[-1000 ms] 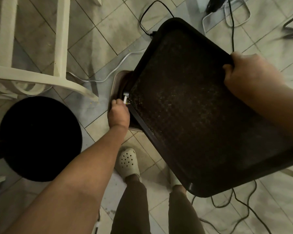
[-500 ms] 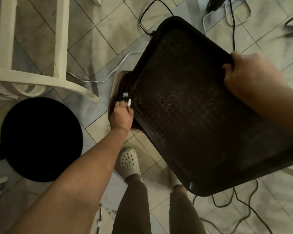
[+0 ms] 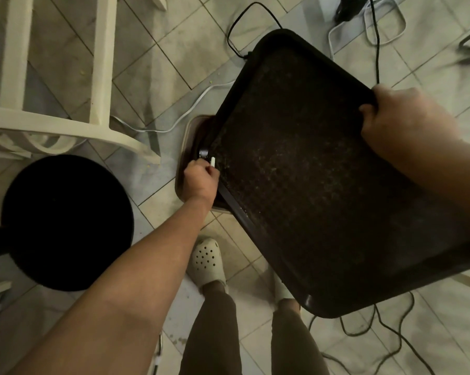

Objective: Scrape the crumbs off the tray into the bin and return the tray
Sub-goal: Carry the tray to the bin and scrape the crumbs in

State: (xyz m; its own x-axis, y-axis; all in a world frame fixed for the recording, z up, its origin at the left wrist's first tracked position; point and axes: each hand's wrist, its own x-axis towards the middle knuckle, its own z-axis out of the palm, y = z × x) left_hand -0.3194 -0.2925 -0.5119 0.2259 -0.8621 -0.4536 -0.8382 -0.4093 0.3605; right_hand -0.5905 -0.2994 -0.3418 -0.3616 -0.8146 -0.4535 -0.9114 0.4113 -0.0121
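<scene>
Left hand [image 3: 200, 181] nearer now, scraper [image 3: 213, 161] against crumb-speckled dark tray [image 3: 309, 185].

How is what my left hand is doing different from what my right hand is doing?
The left hand is down by the bin, pinching a small white scraper at the tray's low edge. The right hand is higher, its grip curled over the tray's raised far rim, holding it tilted. Both hands touch the same dark tray.
</scene>
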